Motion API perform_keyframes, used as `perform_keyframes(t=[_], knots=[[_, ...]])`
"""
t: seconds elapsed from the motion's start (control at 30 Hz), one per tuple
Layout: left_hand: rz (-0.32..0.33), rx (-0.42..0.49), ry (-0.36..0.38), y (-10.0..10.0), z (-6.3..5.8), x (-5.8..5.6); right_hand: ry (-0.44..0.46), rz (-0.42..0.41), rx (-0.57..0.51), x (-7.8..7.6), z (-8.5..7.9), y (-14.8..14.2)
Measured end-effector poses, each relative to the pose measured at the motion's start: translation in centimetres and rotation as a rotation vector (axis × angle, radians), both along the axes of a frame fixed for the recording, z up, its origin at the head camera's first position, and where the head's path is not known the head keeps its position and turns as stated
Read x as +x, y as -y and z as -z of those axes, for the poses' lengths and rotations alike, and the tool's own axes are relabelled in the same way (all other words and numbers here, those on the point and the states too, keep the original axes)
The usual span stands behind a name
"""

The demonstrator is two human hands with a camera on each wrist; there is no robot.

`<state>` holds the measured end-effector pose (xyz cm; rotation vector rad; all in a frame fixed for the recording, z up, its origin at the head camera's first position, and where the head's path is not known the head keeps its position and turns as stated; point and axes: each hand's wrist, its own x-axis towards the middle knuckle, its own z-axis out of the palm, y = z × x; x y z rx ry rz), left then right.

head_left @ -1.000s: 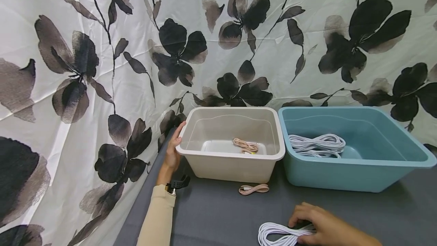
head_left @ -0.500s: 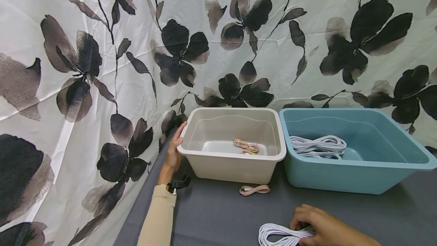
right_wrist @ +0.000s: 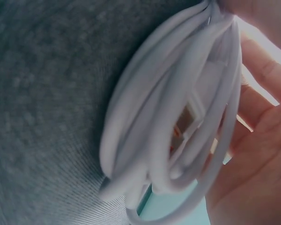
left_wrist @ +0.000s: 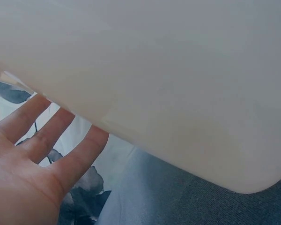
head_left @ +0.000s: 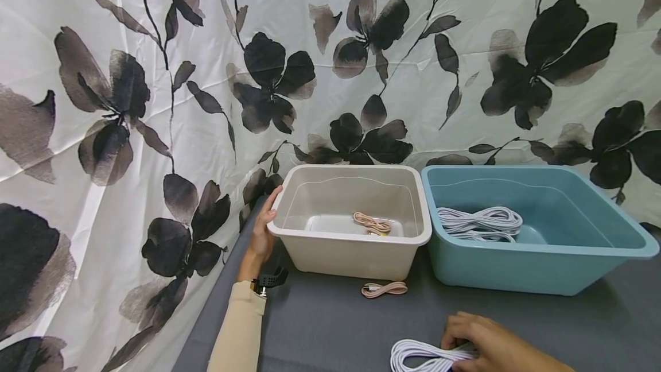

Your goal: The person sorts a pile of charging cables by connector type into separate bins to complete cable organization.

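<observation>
My left hand (head_left: pixel 262 237) lies against the left side of a beige plastic bin (head_left: pixel 351 252), fingers extended up to its rim. In the left wrist view, straight fingers (left_wrist: pixel 86 150) reach to the edge of the bin's wall (left_wrist: pixel 178 84), their tips hidden behind it. At the front of the table, my right hand (head_left: pixel 493 344) pinches one end of a coiled white cable (head_left: pixel 420 355). The right wrist view shows its loops up close, with a metal-ended plug (right_wrist: pixel 185 124) among them. A small pinkish-beige coiled cable (head_left: pixel 384 289) lies just in front of the beige bin.
Inside the beige bin is another pinkish-beige cable (head_left: pixel 373 223). A blue bin (head_left: pixel 516 271) stands directly to its right, with coiled white cables (head_left: pixel 480 223) at its left end. Both bins sit on a grey-covered table (head_left: pixel 320 326) before a floral curtain (head_left: pixel 439 85).
The view shifts slightly. Both hands keep their places: the left at the beige bin, the right on the white cable.
</observation>
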<state>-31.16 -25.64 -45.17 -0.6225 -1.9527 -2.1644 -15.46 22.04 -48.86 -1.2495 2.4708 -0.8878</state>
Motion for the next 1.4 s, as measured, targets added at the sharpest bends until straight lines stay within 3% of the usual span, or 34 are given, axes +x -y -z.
perform_keyframes(t=[0.33, 0.6, 0.87, 1.03, 1.4], knots=[[0.004, -0.001, -0.007, 0.2, 0.3, 0.1, 0.001, 0.026, 0.000, 0.2, -0.1, -0.1], [0.009, 0.002, -0.009, 0.1, 0.1, 0.3, -0.144, 0.006, -0.129, 0.3, -0.3, -0.2], [0.000, -0.006, -0.009, 0.1, 0.0, 0.4, -0.312, 0.062, -0.202, 0.0, -0.8, -0.1], [-0.013, -0.024, -0.009, 0.2, 0.1, 0.4, -0.281, 0.076, -0.256, -0.3, -1.4, -0.2], [0.006, -0.008, -0.013, 0.1, -0.1, 0.3, -0.147, 0.138, -0.245, -0.6, -2.6, -0.7]])
